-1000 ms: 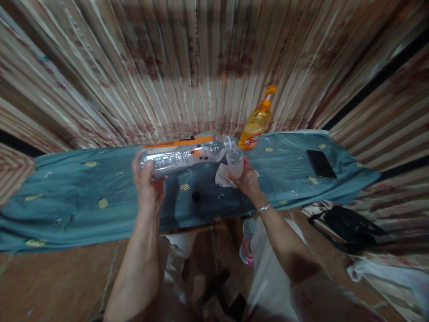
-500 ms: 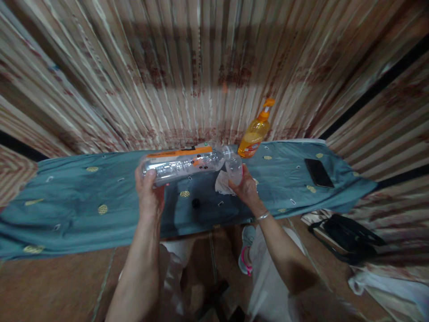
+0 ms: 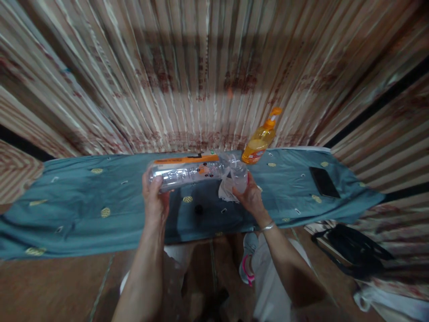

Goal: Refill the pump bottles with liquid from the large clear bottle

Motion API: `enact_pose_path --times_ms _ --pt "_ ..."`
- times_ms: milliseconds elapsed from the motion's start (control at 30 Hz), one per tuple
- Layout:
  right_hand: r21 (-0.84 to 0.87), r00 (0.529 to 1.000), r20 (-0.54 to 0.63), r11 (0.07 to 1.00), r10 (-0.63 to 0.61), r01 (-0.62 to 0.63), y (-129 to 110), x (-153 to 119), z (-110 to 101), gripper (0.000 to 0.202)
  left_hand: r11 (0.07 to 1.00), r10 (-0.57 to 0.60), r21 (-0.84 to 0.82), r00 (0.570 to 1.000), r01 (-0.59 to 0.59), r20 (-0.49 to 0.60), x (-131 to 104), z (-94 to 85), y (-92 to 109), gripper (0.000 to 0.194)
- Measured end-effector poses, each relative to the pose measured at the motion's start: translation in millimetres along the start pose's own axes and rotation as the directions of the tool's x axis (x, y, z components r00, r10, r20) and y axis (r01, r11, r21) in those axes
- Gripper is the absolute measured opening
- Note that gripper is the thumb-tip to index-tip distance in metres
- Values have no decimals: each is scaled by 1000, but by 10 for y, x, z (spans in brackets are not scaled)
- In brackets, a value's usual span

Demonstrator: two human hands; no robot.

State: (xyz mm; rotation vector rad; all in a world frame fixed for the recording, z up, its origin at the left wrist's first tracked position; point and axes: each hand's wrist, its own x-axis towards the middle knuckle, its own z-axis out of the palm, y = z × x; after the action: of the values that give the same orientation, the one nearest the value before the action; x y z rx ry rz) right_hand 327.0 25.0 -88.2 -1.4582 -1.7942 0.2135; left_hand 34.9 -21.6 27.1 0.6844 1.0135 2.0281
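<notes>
My left hand (image 3: 156, 194) grips the base of a large clear plastic bottle (image 3: 187, 172) with an orange and white label. The bottle lies nearly level in the air, its neck pointing right. At that neck, my right hand (image 3: 250, 195) holds a small clear plastic cup (image 3: 239, 176), tilted, with the bottle's mouth at its rim. The cup looks cloudy; how much liquid it holds I cannot tell. A crumpled whitish cloth or tissue (image 3: 227, 191) shows just left of my right fingers. Below the bottle, a small dark round cap-like thing (image 3: 199, 209) lies on the tablecloth.
A pump bottle of orange-yellow liquid (image 3: 259, 141) stands at the back edge of the teal patterned tablecloth (image 3: 127, 201). To the right lies a black phone (image 3: 324, 182). A black bag (image 3: 351, 246) sits low at the right. Striped curtains (image 3: 187, 67) hang behind the table.
The whole view has shifted slightly, so everything sits a little lower and farther right. Both hands keep their holds on the bottle and cup, with little change between them.
</notes>
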Motion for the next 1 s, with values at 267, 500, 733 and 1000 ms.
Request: enact_pose_path --times_ms 267,500,733,1000 --pt "4 993 -44 994 112 -112 -77 -8 10 80 1000 -10 -1 1000 10 24 -17 -12 4 47" --pt "19 995 -81 999 51 -50 -76 -31 22 76 1000 -8 4 1000 8 20 14 -11 -25 45" --pt "25 995 -50 996 89 -88 -91 -29 6 76 1000 -8 23 1000 8 23 35 -13 -38 46" --pt "33 993 -72 996 88 -86 -71 -25 31 80 1000 -11 13 1000 10 17 68 -27 -62 52"
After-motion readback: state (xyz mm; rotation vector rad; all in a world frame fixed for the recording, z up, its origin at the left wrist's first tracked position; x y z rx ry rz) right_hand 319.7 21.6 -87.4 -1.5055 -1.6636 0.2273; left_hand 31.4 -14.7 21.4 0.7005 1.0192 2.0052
